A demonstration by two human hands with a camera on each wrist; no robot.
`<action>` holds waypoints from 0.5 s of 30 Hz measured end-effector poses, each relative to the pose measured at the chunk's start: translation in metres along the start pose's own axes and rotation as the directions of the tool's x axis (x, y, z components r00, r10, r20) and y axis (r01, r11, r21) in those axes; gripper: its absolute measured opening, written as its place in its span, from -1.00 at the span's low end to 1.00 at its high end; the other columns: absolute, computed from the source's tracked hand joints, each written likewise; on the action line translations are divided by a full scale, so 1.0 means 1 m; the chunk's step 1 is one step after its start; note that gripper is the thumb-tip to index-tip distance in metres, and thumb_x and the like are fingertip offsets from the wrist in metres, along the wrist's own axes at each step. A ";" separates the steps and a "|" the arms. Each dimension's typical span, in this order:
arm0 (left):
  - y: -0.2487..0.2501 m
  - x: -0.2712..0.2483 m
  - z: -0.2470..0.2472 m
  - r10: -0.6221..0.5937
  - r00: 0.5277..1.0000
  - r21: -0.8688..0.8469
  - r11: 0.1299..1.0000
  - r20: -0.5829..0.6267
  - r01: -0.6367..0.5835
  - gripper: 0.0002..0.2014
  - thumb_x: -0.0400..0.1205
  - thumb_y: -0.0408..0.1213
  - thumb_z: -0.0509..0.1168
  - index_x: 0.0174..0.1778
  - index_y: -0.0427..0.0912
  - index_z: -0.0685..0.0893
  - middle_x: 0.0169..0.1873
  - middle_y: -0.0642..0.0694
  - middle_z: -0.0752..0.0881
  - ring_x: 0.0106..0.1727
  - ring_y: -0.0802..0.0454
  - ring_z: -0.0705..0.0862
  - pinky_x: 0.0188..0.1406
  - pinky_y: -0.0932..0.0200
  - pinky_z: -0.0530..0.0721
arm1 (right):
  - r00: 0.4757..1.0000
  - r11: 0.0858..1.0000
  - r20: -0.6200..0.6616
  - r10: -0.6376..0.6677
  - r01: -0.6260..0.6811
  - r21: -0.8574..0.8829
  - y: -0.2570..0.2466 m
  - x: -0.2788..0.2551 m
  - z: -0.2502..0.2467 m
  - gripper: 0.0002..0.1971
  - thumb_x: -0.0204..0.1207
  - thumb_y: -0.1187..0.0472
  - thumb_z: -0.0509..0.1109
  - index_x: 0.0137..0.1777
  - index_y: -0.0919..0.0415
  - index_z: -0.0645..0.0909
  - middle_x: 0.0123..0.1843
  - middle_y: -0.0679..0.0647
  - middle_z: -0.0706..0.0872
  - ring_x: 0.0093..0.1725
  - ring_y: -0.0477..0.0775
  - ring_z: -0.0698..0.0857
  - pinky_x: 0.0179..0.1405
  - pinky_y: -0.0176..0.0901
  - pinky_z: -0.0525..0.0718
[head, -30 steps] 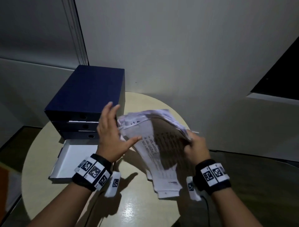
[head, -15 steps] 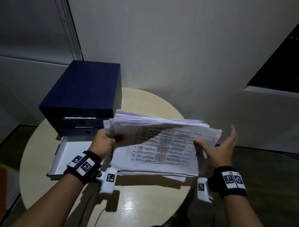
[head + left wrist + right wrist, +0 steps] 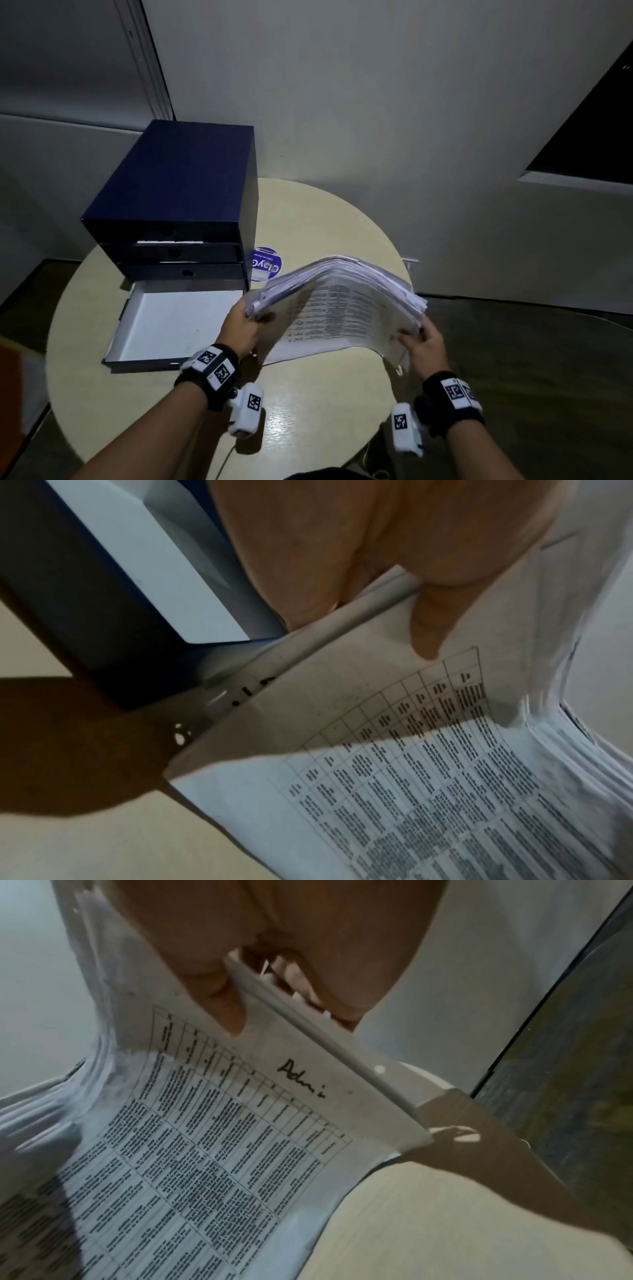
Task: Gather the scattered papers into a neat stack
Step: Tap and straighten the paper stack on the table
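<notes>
I see both hands up off the round surface [image 3: 308, 222], sharing one thick stack of papers [image 3: 346, 305] between them. My left hand [image 3: 241, 329] grips the stack's end at about nine o'clock, thumb curled over the top printed sheet and the fingers [image 3: 308, 547] wrapped underneath, pinching the whole bundle. My right hand [image 3: 424, 344] takes the opposite end at about four o'clock; in the right wrist view the thumb presses down on the top page near a handwritten word while the fingers [image 3: 342, 999] curl under the edge, so it pinches the papers too. The stack bows upward in the middle and hangs above the surface, its lower sheets sagging toward it, and the edges look uneven. At ten o'clock from the stack stands a dark blue drawer unit [image 3: 178, 192], with its bottom drawer [image 3: 178, 329] pulled out, white inside, just beside my left hand. A round purple sticker [image 3: 266, 264] lies on the surface at twelve o'clock from that hand, next to the unit.
</notes>
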State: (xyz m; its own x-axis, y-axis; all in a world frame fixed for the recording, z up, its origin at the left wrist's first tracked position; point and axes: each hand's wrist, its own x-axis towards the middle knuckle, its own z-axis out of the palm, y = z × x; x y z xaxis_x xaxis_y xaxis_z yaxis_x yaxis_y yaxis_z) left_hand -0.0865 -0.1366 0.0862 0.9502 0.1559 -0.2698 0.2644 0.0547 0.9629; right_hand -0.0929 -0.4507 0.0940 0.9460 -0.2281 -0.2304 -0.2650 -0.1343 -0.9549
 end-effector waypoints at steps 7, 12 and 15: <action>-0.009 -0.002 -0.017 0.010 0.998 -0.064 0.998 -0.069 -0.014 -0.62 0.52 -0.70 0.32 0.20 -0.30 0.68 -0.02 -0.26 0.78 0.07 -0.25 0.72 -0.17 0.10 0.72 | 0.998 0.998 -0.056 0.038 -0.035 0.053 0.003 -0.008 -0.015 -0.47 0.51 0.65 0.31 0.36 0.14 0.49 0.05 0.07 0.68 0.11 0.16 0.68 -0.03 -0.22 0.68; -0.006 -0.002 -0.014 0.052 0.998 0.012 0.999 -0.017 -0.052 -0.62 0.35 -0.48 0.36 0.07 -0.16 0.77 -0.09 -0.09 0.85 0.03 -0.13 0.77 -0.05 0.03 0.76 | 0.998 0.998 -0.034 0.051 -0.050 0.027 0.002 -0.006 0.000 -0.54 0.41 0.61 0.41 0.28 0.30 0.52 -0.06 0.06 0.69 0.05 0.20 0.67 -0.28 -0.41 0.66; 0.001 -0.001 -0.010 0.033 0.999 -0.049 0.998 0.011 -0.033 -0.65 0.49 -0.71 0.23 -0.01 -0.25 0.77 -0.31 -0.02 0.86 -0.27 0.06 0.81 -0.40 0.27 0.72 | 0.993 0.990 -0.086 0.077 -0.066 0.123 -0.002 -0.004 0.001 -0.59 0.50 0.69 0.24 0.19 0.23 0.49 -0.11 0.14 0.65 -0.11 0.14 0.64 -0.27 -0.13 0.59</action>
State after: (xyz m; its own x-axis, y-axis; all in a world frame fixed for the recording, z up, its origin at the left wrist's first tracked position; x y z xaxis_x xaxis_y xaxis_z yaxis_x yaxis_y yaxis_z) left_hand -0.0887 -0.1268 0.0873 0.9602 0.1471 -0.2373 0.2246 0.0982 0.9695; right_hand -0.0963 -0.4481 0.0962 0.9030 -0.3203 -0.2863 -0.3021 0.0004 -0.9533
